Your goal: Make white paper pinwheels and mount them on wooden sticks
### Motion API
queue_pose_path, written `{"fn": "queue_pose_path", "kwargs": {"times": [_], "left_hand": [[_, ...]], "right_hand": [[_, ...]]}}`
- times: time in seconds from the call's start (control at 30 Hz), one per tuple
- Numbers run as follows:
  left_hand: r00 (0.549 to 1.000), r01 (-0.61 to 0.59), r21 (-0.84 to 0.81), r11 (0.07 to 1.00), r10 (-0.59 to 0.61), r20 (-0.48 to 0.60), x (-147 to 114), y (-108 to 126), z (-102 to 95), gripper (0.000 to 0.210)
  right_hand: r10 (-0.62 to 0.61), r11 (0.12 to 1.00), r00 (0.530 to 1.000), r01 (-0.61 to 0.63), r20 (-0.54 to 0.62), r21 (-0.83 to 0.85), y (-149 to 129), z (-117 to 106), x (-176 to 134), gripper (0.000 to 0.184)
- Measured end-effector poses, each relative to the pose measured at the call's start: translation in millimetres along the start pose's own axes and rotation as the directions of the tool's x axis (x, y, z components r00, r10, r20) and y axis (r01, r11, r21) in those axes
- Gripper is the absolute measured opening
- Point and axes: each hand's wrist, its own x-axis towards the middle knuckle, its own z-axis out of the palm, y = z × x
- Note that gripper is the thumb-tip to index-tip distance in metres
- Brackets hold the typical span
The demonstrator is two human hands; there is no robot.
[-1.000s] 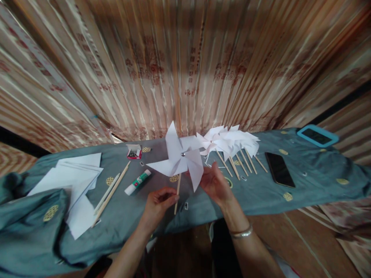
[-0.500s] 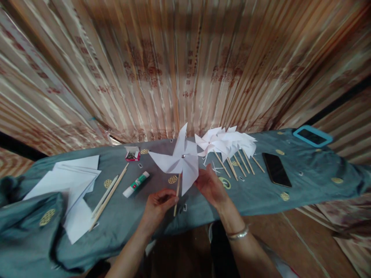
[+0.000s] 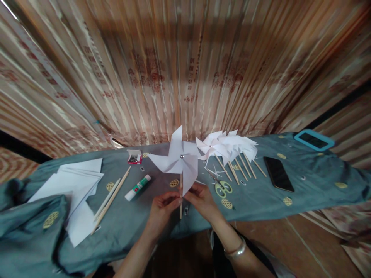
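Note:
A white paper pinwheel (image 3: pixel 188 156) on a wooden stick stands upright before me, a shiny pin head at its centre. My left hand (image 3: pixel 162 210) pinches the stick below the blades. Close beside it, my right hand (image 3: pixel 204 202) has its fingers closed at the stick and the tip of the lowest blade; which of the two it grips is partly hidden. Right of that hand lie green-handled scissors (image 3: pixel 223 188) and thin paper scraps. Several finished pinwheels (image 3: pixel 216 144) lie in an overlapping row behind them.
On the cloth-covered table (image 3: pixel 252 202), a glue stick (image 3: pixel 138 187), a small red box of pins (image 3: pixel 135 157), wooden sticks (image 3: pixel 111 200) and white paper sheets (image 3: pixel 72 181) lie to the left. A black phone (image 3: pixel 278 173) and a blue-framed device (image 3: pixel 314 139) lie right. A curtain (image 3: pixel 185 69) hangs behind.
My right hand has moved down and left from the pinwheel's side to the stick, its fingers now closed there. The scissors show more fully. My left hand keeps its pinch.

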Motion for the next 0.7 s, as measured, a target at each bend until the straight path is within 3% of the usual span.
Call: {"fn": "queue_pose_path", "kwargs": {"times": [0.27,0.37,0.5,0.7], "left_hand": [[0.999,-0.038,0.014,0.999,0.038,0.004,-2.8,-7.6,8.0,0.028],[1.000,-0.023,0.010,1.000,0.023,-0.005,-5.9,-7.5,9.1,0.033],[0.998,-0.036,0.004,0.999,0.036,-0.046,-10.8,-5.8,3.4,0.039],[0.998,-0.049,-0.025,0.999,0.047,-0.050,-22.0,-1.7,-16.8,0.041]], "right_hand": [[-0.027,0.997,0.992,0.018,-0.124,-0.071,-9.2,1.3,-5.6,0.010],[-0.099,0.962,0.983,0.055,-0.154,-0.266,-11.8,-6.7,-5.0,0.020],[-0.166,0.806,0.965,0.014,-0.205,-0.592,-18.9,-29.9,2.5,0.037],[-0.205,0.531,0.927,-0.165,-0.315,-0.831,-49.3,-73.0,25.6,0.021]]}}
